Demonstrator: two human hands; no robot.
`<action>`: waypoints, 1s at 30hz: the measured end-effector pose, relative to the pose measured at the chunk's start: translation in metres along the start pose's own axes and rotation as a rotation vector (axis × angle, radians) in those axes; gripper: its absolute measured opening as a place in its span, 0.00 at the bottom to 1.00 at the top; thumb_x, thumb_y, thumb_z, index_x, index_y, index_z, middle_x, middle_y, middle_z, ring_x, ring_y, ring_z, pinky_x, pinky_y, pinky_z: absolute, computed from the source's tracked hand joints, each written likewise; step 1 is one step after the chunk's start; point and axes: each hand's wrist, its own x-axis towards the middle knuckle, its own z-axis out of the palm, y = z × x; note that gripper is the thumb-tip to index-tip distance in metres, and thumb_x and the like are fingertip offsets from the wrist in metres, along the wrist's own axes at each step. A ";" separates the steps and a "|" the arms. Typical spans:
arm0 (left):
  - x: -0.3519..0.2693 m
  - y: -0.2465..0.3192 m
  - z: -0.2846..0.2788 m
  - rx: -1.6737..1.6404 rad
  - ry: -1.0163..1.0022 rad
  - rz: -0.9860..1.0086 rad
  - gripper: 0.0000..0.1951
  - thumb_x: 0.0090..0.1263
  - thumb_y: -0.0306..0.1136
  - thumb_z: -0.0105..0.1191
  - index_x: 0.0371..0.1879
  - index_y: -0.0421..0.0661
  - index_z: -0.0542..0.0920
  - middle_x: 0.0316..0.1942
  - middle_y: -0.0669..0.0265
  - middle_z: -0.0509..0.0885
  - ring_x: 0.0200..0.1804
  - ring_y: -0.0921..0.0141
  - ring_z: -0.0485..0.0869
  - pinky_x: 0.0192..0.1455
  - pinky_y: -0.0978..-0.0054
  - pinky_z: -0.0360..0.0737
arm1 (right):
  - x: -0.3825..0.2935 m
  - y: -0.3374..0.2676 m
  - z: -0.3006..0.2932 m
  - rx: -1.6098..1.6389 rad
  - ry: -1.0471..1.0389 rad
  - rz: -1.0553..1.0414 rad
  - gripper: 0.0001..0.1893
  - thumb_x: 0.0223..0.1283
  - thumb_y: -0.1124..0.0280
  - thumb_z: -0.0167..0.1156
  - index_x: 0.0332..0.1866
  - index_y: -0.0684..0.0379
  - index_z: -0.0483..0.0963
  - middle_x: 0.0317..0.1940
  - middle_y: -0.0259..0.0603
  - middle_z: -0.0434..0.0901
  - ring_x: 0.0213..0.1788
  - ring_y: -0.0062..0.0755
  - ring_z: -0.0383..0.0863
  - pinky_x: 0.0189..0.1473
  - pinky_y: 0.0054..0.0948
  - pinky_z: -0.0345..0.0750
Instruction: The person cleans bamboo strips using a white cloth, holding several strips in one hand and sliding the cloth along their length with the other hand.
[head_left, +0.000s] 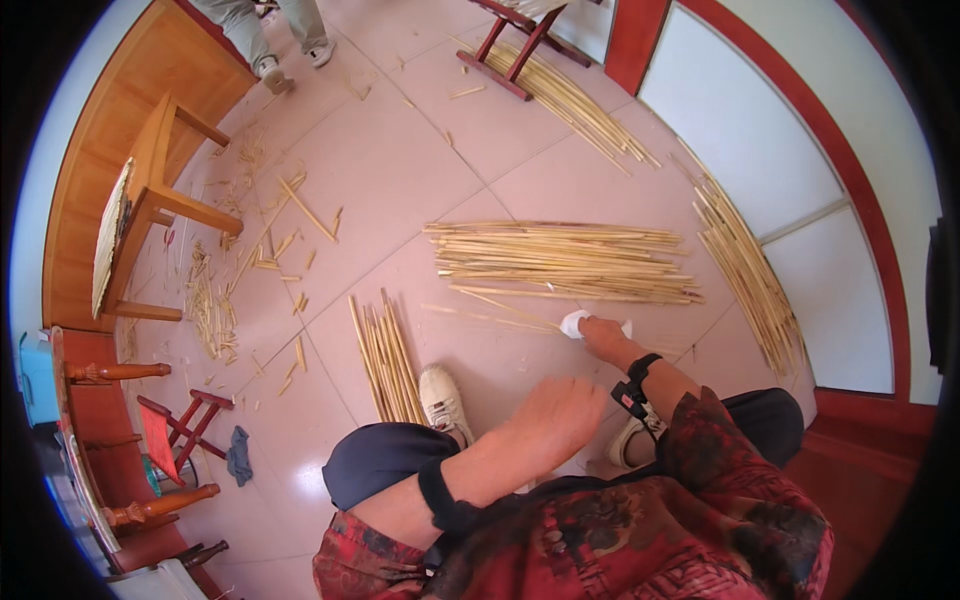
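Note:
My right hand grips a white cloth or paper wipe. Thin pale stalks, blurred by motion, run leftward from the wipe. My left hand hovers above the floor between my knees, fingers curled; whether anything is inside them is hidden. Just beyond my right hand lies a broad bundle of straw-coloured plant stalks, side by side on the tiles. A smaller bundle of stalks rests beside my left shoe.
More stalks lie along the white wall panel and under a folding stool. Cut stalk pieces litter the floor near a wooden stool. Another person's legs stand far left. A red folding stool and grey cloth are leftward.

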 end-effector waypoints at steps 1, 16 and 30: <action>0.001 -0.001 -0.001 -0.005 -0.046 -0.049 0.07 0.54 0.31 0.48 0.24 0.40 0.70 0.25 0.57 0.73 0.31 0.57 0.74 0.32 0.63 0.70 | 0.004 -0.009 -0.017 -0.011 0.009 -0.003 0.07 0.43 0.74 0.51 0.30 0.63 0.68 0.30 0.49 0.74 0.32 0.46 0.76 0.34 0.39 0.73; 0.008 -0.032 -0.047 -0.810 0.432 -0.248 0.17 0.66 0.40 0.43 0.42 0.37 0.71 0.35 0.63 0.77 0.37 0.73 0.75 0.43 0.77 0.72 | -0.046 -0.104 -0.274 1.472 0.376 -0.134 0.12 0.50 0.70 0.55 0.40 0.63 0.68 0.31 0.37 0.75 0.31 0.22 0.76 0.30 0.20 0.75; 0.026 -0.020 -0.046 -1.425 0.297 -0.398 0.09 0.67 0.36 0.40 0.35 0.43 0.70 0.17 0.73 0.67 0.13 0.82 0.59 0.14 0.87 0.56 | -0.051 -0.096 -0.241 1.752 0.414 -0.063 0.14 0.59 0.64 0.47 0.43 0.64 0.68 0.33 0.36 0.74 0.34 0.21 0.74 0.36 0.22 0.72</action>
